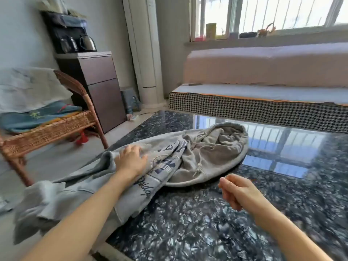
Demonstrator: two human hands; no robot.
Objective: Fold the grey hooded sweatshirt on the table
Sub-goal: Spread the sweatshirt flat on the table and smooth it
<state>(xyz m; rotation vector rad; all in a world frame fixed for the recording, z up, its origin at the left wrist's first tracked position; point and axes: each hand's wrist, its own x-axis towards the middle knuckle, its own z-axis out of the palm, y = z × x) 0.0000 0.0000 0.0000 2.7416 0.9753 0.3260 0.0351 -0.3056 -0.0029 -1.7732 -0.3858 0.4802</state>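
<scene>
Looks like the spreading-out stage, nothing is folded yet. The left hand [130, 160] lies flat on the hoodie [169, 157], fingers straight, pressing the cloth down. I'd keep it there as an anchor and pull the bunched middle toward the right so the front lies smooth. The right hand [237, 193] hovers just above the table [207, 223], fingers curled, holding nothing, a bit blurry. The hoodie is grey with dark lettering, crumpled, sitting at the table's left edge with its near end spilling off the left side, hood open toward the far right, drawstrings loose.
</scene>
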